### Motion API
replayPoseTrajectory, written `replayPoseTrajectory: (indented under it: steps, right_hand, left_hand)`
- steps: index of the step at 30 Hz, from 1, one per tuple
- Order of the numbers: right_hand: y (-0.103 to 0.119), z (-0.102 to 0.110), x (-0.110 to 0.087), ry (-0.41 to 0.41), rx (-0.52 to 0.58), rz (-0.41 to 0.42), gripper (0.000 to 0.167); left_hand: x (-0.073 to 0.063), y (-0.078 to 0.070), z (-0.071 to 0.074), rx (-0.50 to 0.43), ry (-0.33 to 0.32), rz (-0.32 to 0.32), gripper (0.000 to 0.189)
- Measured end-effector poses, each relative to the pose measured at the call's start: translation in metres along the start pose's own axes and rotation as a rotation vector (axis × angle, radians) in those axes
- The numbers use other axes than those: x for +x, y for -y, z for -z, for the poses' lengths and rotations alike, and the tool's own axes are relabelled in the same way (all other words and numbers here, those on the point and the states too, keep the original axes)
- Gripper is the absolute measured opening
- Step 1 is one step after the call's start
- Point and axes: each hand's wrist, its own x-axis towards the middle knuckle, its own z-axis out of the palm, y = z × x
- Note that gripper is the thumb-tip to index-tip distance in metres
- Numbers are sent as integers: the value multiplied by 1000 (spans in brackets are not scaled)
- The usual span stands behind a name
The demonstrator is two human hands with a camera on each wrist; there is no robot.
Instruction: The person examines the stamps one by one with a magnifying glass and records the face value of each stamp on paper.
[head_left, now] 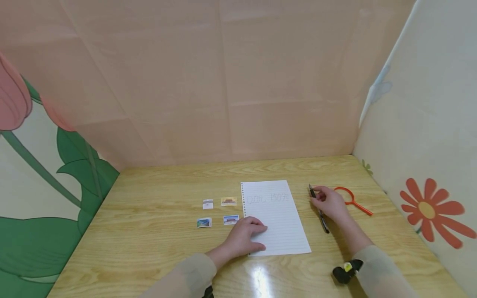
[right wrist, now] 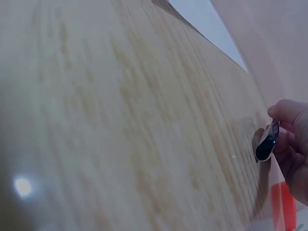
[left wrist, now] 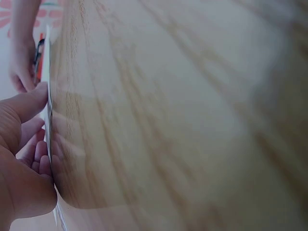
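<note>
My left hand [head_left: 244, 236] rests on the lower left part of a lined loose-leaf sheet [head_left: 279, 231], its fingers lying on the paper. Handwritten characters [head_left: 268, 198] run across the sheet's upper part. To the right of the paper, my right hand [head_left: 331, 203] pinches a black pen [head_left: 323, 222] near its upper end. In the right wrist view the thumb and fingers close around the pen [right wrist: 267, 147], whose near end lies low over the table. A red-orange magnifying glass [head_left: 359, 207] lies just right of that hand.
Several small stamp-like pictures lie left of the sheet: a pale one [head_left: 208, 204], a yellow one [head_left: 228, 201], a green-blue one [head_left: 203, 222] and a blue-edged one [head_left: 230, 219] near my left hand. Walls bound the wooden table [head_left: 149, 231] at the back and right.
</note>
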Motion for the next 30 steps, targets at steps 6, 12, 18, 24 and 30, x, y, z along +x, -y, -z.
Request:
replayPoseTrajectory:
  steps: [6, 12, 18, 24, 30]
  right_hand:
    - [-2, -3, 1, -20, -56, 62, 33]
    - [1, -4, 2, -5, -103, 96, 29]
    - [3, -4, 2, 0, -130, 94, 27]
    - [3, -4, 0, 15, -147, 84, 32]
    - [5, -2, -2, 32, -148, 95, 37]
  left_hand:
    - [0, 0, 0, -4, -2, 1, 54]
    - [0, 0, 0, -4, -5, -1, 54]
    - [0, 0, 0, -2, -4, -1, 54]
    - [0, 0, 0, 5, 3, -12, 54]
    - [-2, 0, 2, 19, -14, -45, 53]
